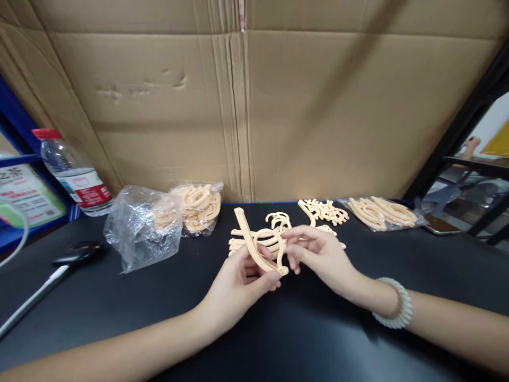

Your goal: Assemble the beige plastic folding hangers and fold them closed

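My left hand is closed around a long, curved beige strip, its thumb pressing near the lower end. The strip tilts up and to the left, with a groove visible along it. A thinner curved piece meets it at the bottom; whether the two are fastened there I cannot tell. My right hand has thumb and fingers bent together at this thinner piece's upper part, pinching it. Just behind both hands lie several curved beige pieces on the black table, partly hidden by the fingers.
A heap of small beige pieces lies at the back. Bagged pieces stand at centre left and right. Farther left are a crumpled clear bag, a bottle and a black device with a white cable. Cardboard walls the back.
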Motion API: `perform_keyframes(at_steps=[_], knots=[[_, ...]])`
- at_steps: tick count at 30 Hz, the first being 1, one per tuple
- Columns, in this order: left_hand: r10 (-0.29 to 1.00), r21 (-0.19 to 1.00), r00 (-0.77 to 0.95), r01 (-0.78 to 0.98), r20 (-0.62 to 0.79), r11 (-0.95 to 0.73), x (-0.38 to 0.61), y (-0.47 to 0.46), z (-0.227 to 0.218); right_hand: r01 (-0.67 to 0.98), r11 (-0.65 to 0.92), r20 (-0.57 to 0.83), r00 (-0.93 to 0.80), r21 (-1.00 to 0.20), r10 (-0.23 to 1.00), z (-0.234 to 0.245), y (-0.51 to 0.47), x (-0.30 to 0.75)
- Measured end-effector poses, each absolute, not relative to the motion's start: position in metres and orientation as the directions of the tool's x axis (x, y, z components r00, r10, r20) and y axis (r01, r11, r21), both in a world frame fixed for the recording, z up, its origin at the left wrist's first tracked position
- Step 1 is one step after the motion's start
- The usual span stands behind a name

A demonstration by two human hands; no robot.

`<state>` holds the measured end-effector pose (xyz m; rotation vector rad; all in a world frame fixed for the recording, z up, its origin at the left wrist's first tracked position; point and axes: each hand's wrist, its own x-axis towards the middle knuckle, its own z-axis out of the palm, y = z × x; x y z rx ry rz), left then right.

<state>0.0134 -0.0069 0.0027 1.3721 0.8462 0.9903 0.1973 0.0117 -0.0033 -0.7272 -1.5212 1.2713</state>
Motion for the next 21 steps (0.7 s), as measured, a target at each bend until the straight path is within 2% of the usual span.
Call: perform_keyframes(at_steps=[3,5,7,8,9,11,15,21], knots=[[0.941,0.995,0.335,-0.104,0.044,-0.010,0.014,-0.008,0.006,0.001,0.415,0.405,-0.219,-0.910,0.888,0.011,0.028,0.215],[0.953,0.992,0.302,-0.124,0.033,0.005,0.014,-0.008,0.008,0.222,0.530,0.488,-0.219,-0.818,0.845,0.021,0.046,0.235],[0.957,0.991,0.288,-0.137,0.028,0.013,0.013,-0.007,0.010,0.481,0.666,0.568,-0.356,-0.570,0.742,0.026,0.065,0.258],[0.957,0.990,0.289,-0.139,0.026,0.016,0.013,-0.007,0.010,0.552,0.717,0.583,-0.438,-0.426,0.684,0.026,0.074,0.269],[0.957,0.990,0.291,-0.140,0.023,0.019,0.013,-0.006,0.010,0.593,0.740,0.557,-0.515,-0.317,0.651,0.025,0.082,0.280],[0.955,0.989,0.295,-0.142,0.017,0.027,0.013,-0.006,0.010,0.627,0.752,0.480,-0.606,-0.201,0.634,0.020,0.095,0.296],[0.954,0.989,0.300,-0.147,0.011,0.035,0.012,-0.006,0.009,0.671,0.724,0.372,-0.639,-0.160,0.674,0.009,0.106,0.308],[0.959,0.987,0.282,-0.157,0.011,0.035,0.013,-0.008,0.011,0.686,0.704,0.408,-0.599,-0.184,0.689,0.006,0.104,0.301]])
